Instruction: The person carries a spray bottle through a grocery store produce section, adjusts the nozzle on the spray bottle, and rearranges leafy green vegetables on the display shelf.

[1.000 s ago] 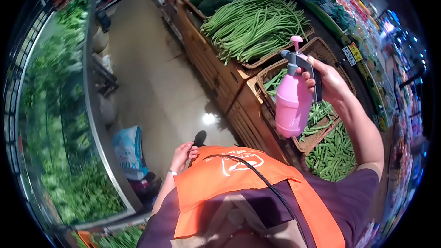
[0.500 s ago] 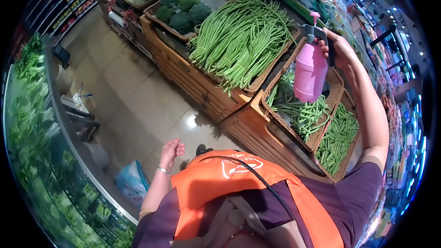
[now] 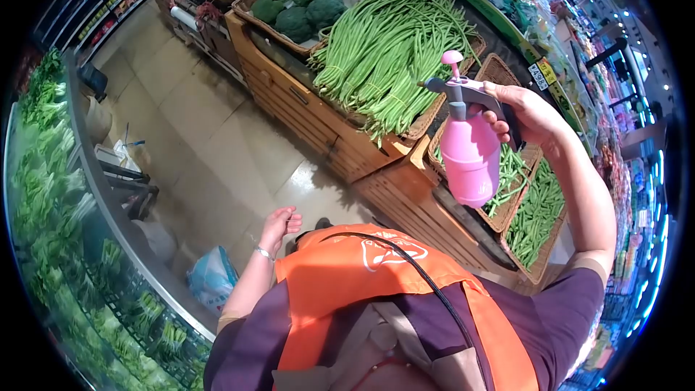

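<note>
While the right hand [image 3: 533,116] clamps the pink pump sprayer [image 3: 470,163], no mist shows beyond its fingers [image 3: 494,120]; the left hand [image 3: 279,229] is empty, loosely bent.

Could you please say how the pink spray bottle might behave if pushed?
Set upright, the pink spray bottle would probably tip, being tall with a bulky top. On its side, being round, it might roll until the grey handle catches.

pink spray bottle [image 3: 470,163] has shifted toward long beans [image 3: 394,51].

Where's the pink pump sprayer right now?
Head view, right of centre: the pink pump sprayer is in the right hand, partly hiding a green-bean basket.
</note>
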Demonstrator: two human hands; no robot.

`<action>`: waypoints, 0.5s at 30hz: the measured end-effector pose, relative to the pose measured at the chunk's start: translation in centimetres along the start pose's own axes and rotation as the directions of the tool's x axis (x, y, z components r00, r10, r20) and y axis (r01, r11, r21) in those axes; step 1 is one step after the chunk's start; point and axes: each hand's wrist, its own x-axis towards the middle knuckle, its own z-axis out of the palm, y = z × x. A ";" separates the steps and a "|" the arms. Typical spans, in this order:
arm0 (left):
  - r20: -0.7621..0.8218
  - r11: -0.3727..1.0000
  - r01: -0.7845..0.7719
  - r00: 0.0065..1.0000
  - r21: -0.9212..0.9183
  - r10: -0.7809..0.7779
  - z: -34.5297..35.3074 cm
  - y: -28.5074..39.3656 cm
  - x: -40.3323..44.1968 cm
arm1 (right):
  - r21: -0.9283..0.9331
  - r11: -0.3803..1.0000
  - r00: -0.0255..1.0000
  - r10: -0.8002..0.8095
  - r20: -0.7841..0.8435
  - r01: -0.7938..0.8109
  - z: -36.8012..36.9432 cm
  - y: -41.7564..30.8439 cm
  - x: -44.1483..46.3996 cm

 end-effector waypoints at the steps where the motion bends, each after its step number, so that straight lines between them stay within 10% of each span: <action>1: 0.000 1.000 0.004 1.000 0.012 -0.004 0.0 0.1 -0.1 | -0.001 1.000 1.000 -0.011 0.005 0.011 0.4 -0.1 -0.1; 15: 0.039 1.000 0.013 0.999 0.017 -0.014 -0.7 -0.6 -0.1 | 0.113 0.960 0.857 -0.171 -0.485 0.256 -10.5 -0.3 2.9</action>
